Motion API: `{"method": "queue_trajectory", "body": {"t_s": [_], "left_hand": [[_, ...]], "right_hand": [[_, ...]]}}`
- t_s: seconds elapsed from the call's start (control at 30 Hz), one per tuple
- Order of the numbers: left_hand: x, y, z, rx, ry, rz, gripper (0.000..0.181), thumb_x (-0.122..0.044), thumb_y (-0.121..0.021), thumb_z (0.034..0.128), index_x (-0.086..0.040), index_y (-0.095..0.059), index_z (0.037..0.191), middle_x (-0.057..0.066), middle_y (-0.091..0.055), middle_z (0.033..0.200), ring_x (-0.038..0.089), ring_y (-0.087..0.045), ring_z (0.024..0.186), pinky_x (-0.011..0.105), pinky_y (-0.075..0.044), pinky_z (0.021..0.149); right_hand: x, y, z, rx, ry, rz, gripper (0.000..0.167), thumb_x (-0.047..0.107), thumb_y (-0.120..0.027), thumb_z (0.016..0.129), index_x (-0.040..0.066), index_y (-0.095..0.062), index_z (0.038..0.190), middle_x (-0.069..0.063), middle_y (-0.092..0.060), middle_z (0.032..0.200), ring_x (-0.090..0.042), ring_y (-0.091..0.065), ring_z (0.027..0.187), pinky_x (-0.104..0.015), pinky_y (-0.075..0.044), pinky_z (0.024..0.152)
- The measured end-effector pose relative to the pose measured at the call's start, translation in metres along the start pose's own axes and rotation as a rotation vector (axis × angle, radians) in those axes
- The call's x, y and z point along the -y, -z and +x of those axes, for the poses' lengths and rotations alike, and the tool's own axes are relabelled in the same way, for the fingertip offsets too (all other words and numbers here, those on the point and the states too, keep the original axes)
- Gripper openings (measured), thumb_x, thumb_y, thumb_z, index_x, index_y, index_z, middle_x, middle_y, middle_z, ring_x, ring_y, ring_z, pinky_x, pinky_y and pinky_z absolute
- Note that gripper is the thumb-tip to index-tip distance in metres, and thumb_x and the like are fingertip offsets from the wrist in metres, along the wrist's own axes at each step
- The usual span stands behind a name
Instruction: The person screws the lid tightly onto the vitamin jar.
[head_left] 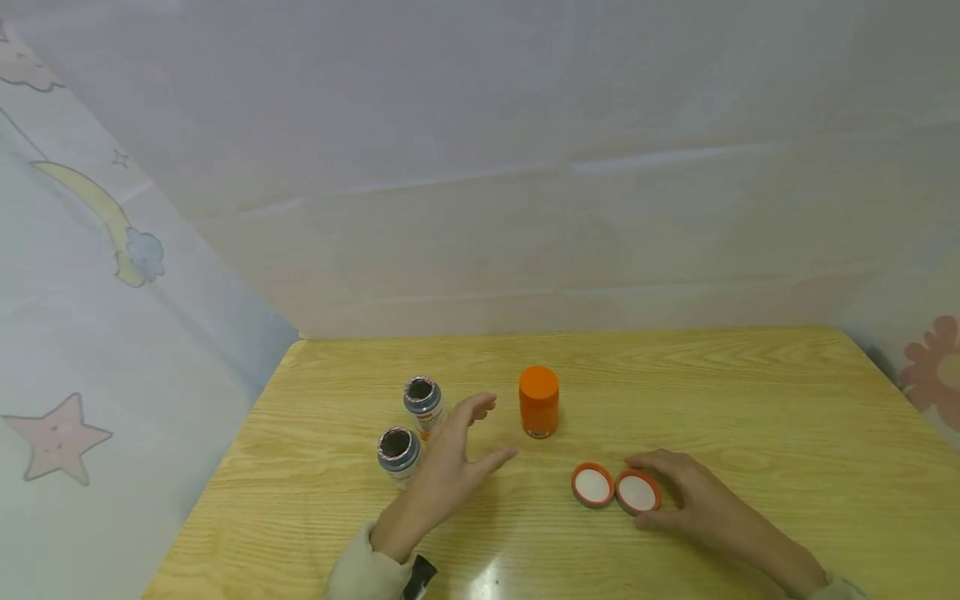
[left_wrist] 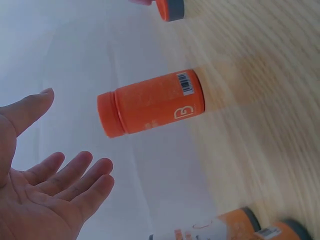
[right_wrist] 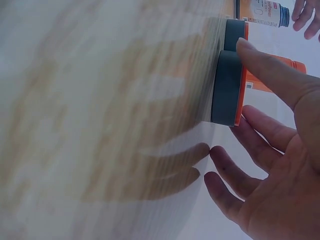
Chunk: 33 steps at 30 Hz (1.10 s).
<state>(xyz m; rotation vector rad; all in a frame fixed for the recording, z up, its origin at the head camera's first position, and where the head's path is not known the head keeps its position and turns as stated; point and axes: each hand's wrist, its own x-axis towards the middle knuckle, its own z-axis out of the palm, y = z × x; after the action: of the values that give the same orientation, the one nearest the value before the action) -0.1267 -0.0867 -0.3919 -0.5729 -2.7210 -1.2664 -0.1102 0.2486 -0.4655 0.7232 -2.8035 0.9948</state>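
My right hand (head_left: 693, 500) is at the right one of two upturned lids, with thumb and fingertips at opposite sides of its rim. This lid (head_left: 637, 492) has a grey side, an orange edge and a white inside. Against it lies a matching lid (head_left: 592, 486). My left hand (head_left: 447, 467) is held above the table, fingers apart and nothing in it. Beside it stand two uncapped bottles, a nearer bottle (head_left: 398, 450) and a farther bottle (head_left: 422, 396), partly hidden by that hand. An orange bottle (head_left: 538, 402) with its cap on stands upright between the hands.
The wooden table (head_left: 750, 400) ends at a pale cloth backdrop (head_left: 465, 250) behind and at both sides. A dark strap (head_left: 420, 575) shows at the left sleeve.
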Motion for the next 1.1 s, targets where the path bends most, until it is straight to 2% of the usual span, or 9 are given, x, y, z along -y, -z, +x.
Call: {"method": "queue_trajectory", "body": {"t_s": [0.3,0.47,0.5,0.53,0.7,0.73,0.77,1.0,1.1], "left_hand": [[0.002,0.02,-0.008,-0.078,-0.047,0.023,0.062,-0.019,-0.079,0.0851,-0.007,-0.049,0.138,0.008,-0.058,0.139,0.027,-0.056,0.127,0.046,-0.049,0.103],[0.008,0.03,-0.011,-0.125,-0.086,0.076,0.064,-0.016,-0.081,0.0823,-0.004,-0.049,0.136,0.013,-0.059,0.136,0.031,-0.057,0.127,0.047,-0.05,0.101],[0.009,0.032,-0.012,-0.134,-0.089,0.096,0.064,-0.016,-0.081,0.0818,-0.003,-0.049,0.136,0.013,-0.06,0.135,0.03,-0.063,0.116,0.044,-0.053,0.097],[0.011,0.033,-0.013,-0.143,-0.091,0.113,0.065,-0.016,-0.082,0.0813,-0.003,-0.05,0.136,0.014,-0.06,0.135,0.03,-0.063,0.114,0.044,-0.054,0.095],[0.018,0.041,-0.017,-0.154,-0.051,0.144,0.065,-0.02,-0.081,0.0818,-0.005,-0.05,0.137,0.013,-0.059,0.137,0.03,-0.062,0.118,0.046,-0.052,0.098],[0.02,0.043,-0.018,-0.155,-0.044,0.144,0.065,-0.02,-0.081,0.0818,-0.004,-0.05,0.137,0.013,-0.059,0.138,0.033,-0.055,0.129,0.05,-0.048,0.103],[0.021,0.045,-0.019,-0.155,-0.035,0.141,0.065,-0.019,-0.081,0.0821,-0.004,-0.05,0.137,0.013,-0.059,0.138,0.034,-0.054,0.131,0.052,-0.047,0.104],[0.03,0.063,-0.026,-0.185,-0.003,0.125,0.066,-0.01,-0.082,0.0807,0.001,-0.049,0.137,0.018,-0.057,0.139,0.037,-0.051,0.132,0.056,-0.047,0.102],[0.034,0.07,-0.029,-0.168,0.021,0.114,0.07,-0.012,-0.082,0.0804,0.0,-0.046,0.14,0.018,-0.055,0.141,0.039,-0.049,0.134,0.059,-0.043,0.105]], "right_hand": [[0.001,-0.001,-0.001,0.007,-0.011,-0.059,0.067,0.038,-0.089,0.068,0.014,-0.065,0.126,0.001,-0.066,0.126,-0.018,-0.057,0.116,-0.035,-0.051,0.093],[0.001,-0.001,0.0,0.022,-0.009,-0.065,0.067,0.038,-0.088,0.069,0.014,-0.064,0.127,-0.001,-0.066,0.127,-0.023,-0.058,0.115,-0.042,-0.052,0.091],[0.001,-0.001,0.0,0.02,-0.005,-0.068,0.067,0.038,-0.088,0.069,0.014,-0.064,0.127,0.0,-0.066,0.127,-0.023,-0.058,0.115,-0.042,-0.052,0.091],[0.001,-0.001,0.0,0.021,-0.003,-0.071,0.066,0.038,-0.088,0.069,0.014,-0.064,0.126,0.0,-0.066,0.127,-0.024,-0.058,0.114,-0.043,-0.052,0.091],[0.001,-0.002,0.001,0.014,0.001,-0.079,0.066,0.038,-0.089,0.069,0.015,-0.065,0.126,0.001,-0.066,0.126,-0.025,-0.058,0.114,-0.046,-0.052,0.09],[0.002,-0.002,0.001,0.015,-0.001,-0.079,0.066,0.037,-0.089,0.068,0.015,-0.065,0.126,0.001,-0.066,0.126,-0.025,-0.058,0.114,-0.047,-0.052,0.09],[0.002,-0.001,0.001,0.015,-0.001,-0.081,0.067,0.037,-0.089,0.068,0.014,-0.065,0.126,0.0,-0.066,0.126,-0.025,-0.058,0.114,-0.047,-0.052,0.09],[0.003,-0.002,0.0,0.001,0.007,-0.095,0.068,0.038,-0.09,0.066,0.014,-0.065,0.125,0.002,-0.066,0.124,-0.021,-0.057,0.112,-0.044,-0.052,0.089],[0.002,-0.002,0.0,0.0,0.015,-0.091,0.069,0.038,-0.09,0.066,0.013,-0.065,0.125,0.003,-0.065,0.124,-0.016,-0.056,0.111,-0.039,-0.052,0.087]]}}
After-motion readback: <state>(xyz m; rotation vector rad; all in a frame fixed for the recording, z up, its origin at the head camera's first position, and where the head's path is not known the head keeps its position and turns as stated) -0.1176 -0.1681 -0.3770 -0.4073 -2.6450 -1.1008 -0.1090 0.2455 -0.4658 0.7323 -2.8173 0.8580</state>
